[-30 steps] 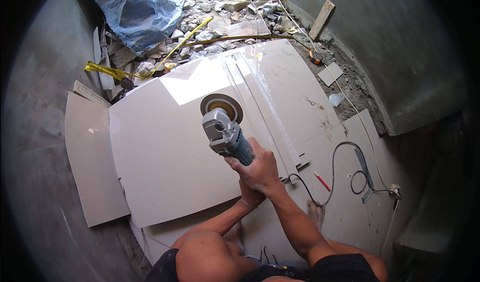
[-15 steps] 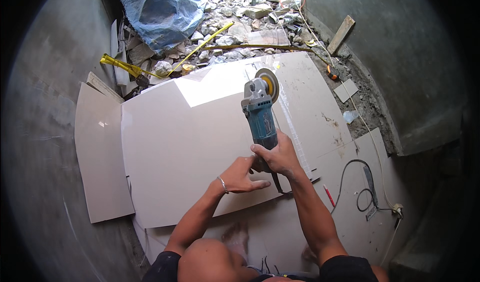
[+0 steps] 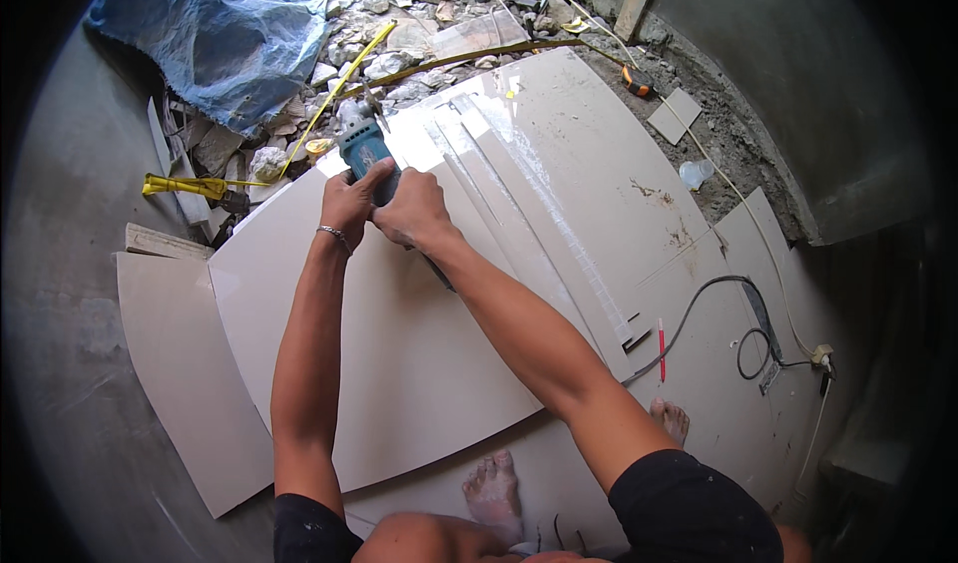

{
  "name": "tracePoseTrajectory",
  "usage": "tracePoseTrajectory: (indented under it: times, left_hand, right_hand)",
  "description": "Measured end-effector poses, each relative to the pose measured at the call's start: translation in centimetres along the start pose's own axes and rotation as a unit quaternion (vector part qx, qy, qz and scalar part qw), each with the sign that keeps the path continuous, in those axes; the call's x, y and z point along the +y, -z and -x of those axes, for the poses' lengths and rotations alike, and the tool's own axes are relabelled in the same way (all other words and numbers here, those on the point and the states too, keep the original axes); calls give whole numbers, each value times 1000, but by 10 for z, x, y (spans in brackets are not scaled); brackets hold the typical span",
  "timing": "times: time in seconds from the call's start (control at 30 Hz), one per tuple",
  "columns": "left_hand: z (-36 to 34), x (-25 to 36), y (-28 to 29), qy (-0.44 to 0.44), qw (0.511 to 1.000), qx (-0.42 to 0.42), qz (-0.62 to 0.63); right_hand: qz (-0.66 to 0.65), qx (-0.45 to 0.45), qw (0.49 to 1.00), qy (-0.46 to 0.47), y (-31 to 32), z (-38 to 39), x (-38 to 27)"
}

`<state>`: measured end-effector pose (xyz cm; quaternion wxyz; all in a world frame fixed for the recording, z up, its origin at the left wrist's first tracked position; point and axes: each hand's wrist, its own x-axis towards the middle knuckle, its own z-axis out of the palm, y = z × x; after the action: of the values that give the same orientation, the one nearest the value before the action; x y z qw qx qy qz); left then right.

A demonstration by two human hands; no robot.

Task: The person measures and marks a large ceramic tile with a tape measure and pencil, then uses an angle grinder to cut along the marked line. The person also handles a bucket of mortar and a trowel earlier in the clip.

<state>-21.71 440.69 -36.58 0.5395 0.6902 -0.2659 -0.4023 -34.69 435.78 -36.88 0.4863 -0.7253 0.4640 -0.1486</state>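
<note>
I hold a blue-green angle grinder [image 3: 365, 150] with both hands over the far left edge of a large beige tile [image 3: 399, 363]. My left hand [image 3: 347, 204], with a bracelet at the wrist, is closed on the left side of its body. On the right side, my right hand [image 3: 417, 209] is wrapped round the rear of the body. The disc [image 3: 376, 109] points away from me, seen nearly edge-on; whether it touches the tile cannot be told. Below my right forearm the grinder's cord is partly hidden.
Rubble [image 3: 399, 39] and a blue tarp [image 3: 225, 39] lie beyond the tile. A yellow strap [image 3: 185, 186] lies at the left. Another tile [image 3: 200, 373] is beside the large one. At the right are a red pencil [image 3: 662, 351], a black cord [image 3: 689, 293] and a plug connector [image 3: 821, 355].
Both hands have carried the grinder left and away from me, to the tile's far edge. My left hand, loosely behind it before, is now closed on its body. The view has shifted.
</note>
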Motion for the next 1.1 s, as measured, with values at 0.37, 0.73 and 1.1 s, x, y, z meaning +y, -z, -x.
tracePoseTrajectory:
  times: [0.37, 0.73, 1.1]
  left_hand:
    - [-54, -32, 17, 33, 998, 23, 50]
    - [-70, -32, 22, 34, 998, -5, 53]
    - [-77, -34, 27, 45, 997, -13, 58]
  right_hand:
    - [-27, 29, 999, 8, -30, -45, 4]
    - [-38, -13, 999, -28, -24, -52, -6]
    - [-36, -3, 999, -29, -29, -58, -9]
